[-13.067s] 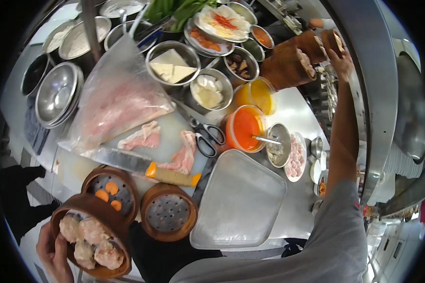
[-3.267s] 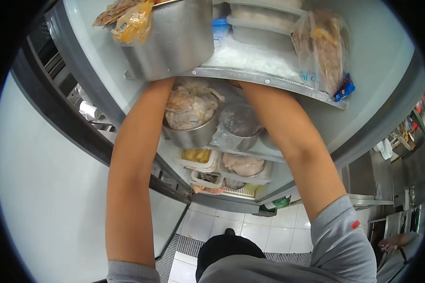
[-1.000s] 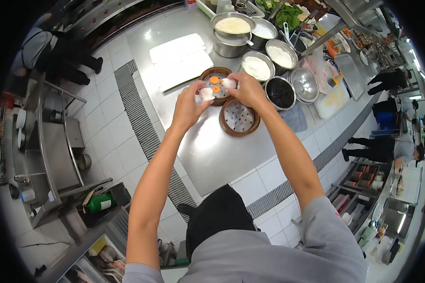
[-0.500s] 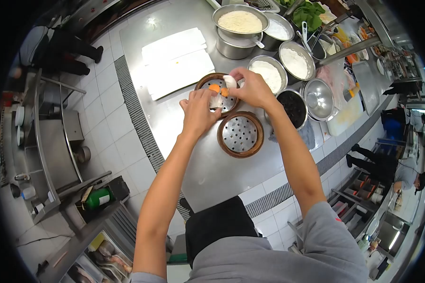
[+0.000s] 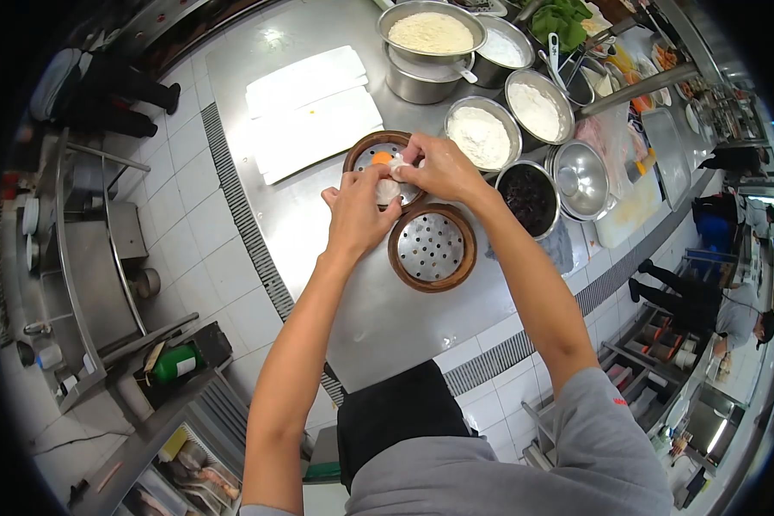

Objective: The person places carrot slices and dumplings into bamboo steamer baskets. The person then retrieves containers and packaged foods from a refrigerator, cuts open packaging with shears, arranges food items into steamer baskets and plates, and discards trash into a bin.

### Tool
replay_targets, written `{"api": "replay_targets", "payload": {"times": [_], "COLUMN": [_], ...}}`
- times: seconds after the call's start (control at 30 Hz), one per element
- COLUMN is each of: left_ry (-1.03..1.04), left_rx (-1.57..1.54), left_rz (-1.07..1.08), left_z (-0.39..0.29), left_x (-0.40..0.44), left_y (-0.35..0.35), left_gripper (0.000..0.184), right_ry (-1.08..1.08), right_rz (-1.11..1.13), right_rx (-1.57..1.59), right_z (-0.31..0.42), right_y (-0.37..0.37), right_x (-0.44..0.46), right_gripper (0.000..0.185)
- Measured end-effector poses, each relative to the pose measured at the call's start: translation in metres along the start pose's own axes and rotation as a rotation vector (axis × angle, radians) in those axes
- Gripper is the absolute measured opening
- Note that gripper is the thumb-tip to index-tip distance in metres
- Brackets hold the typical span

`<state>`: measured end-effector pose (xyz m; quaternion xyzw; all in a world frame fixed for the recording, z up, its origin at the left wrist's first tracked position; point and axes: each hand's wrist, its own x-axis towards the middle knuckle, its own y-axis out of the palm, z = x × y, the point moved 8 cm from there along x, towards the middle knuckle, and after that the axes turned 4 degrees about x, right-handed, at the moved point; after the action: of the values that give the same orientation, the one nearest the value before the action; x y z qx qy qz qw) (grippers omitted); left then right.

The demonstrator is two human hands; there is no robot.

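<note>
My left hand reaches over the rim of a round steamer basket, its thumb and fingers curled around a pale dumpling-like piece. Above the same basket, my right hand pinches a small white dumpling-like piece between thumb and fingers. Between the hands, an orange slice, which looks like carrot, shows on the perforated metal base. My fingers hide part of both white pieces. Just nearer to me stands a second steamer basket with nothing on its perforated base.
White sheets lie on the steel table at left. Bowls of white powder, a bowl of dark pieces and metal bowls crowd the right. A strainer of pale crumbs rests on a pot behind.
My right hand has moved down and left, bringing the white piece into the basket beside the orange slice. An orange piece near its fingers no longer shows. My left hand stays at the basket.
</note>
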<state>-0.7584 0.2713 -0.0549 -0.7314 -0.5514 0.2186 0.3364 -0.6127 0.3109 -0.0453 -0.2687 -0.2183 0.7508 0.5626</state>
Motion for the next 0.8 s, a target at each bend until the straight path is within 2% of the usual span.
{"api": "replay_targets", "payload": {"times": [0.13,0.27,0.33,0.4,0.47,0.5,0.6,0.67,0.7,0.73,0.77,0.8], "left_ry": [0.000,-0.002,0.065,0.047,0.029,0.050,0.109,0.146,0.205,0.264,0.274,0.270], "left_rx": [0.013,-0.031,-0.013,0.003,0.020,-0.010,0.000,0.039,0.099,0.160,0.255,0.258], "left_rz": [0.108,0.100,0.020,0.054,0.089,0.052,-0.022,-0.059,-0.018,0.021,0.096,0.095], "left_z": [0.001,0.004,0.000,0.001,0.001,0.000,0.002,0.005,0.002,0.001,0.003,0.004], "left_x": [0.005,0.010,0.011,0.011,0.010,0.010,0.015,0.026,0.033,0.040,0.046,0.047], "left_y": [0.002,0.001,-0.005,-0.003,-0.004,-0.007,-0.017,-0.024,-0.024,-0.021,-0.013,-0.013], "left_gripper": [0.048,0.051,0.051,0.050,0.049,0.047,0.044,0.045,0.047,0.050,0.056,0.056], "right_ry": [0.019,0.079,0.067,0.058,-0.106,-0.108,-0.103,-0.036,-0.039,0.045,0.130,0.127], "right_rz": [-0.069,-0.017,-0.009,0.002,-0.037,-0.036,-0.076,-0.130,-0.125,-0.167,-0.208,-0.205], "right_rx": [-0.141,-0.279,-0.316,-0.355,-0.403,-0.402,-0.390,-0.274,-0.273,-0.125,0.024,0.026], "right_z": [-0.002,0.009,0.025,0.025,0.027,0.025,0.025,0.027,0.030,0.025,0.016,0.014], "right_y": [0.000,-0.002,-0.002,0.001,0.007,0.008,0.003,-0.007,-0.010,-0.018,-0.024,-0.027], "right_x": [0.001,0.003,-0.001,-0.002,-0.004,-0.003,-0.003,-0.003,-0.001,0.001,0.003,0.007], "right_gripper": [0.031,0.031,0.032,0.034,0.037,0.037,0.039,0.038,0.038,0.037,0.036,0.036]}}
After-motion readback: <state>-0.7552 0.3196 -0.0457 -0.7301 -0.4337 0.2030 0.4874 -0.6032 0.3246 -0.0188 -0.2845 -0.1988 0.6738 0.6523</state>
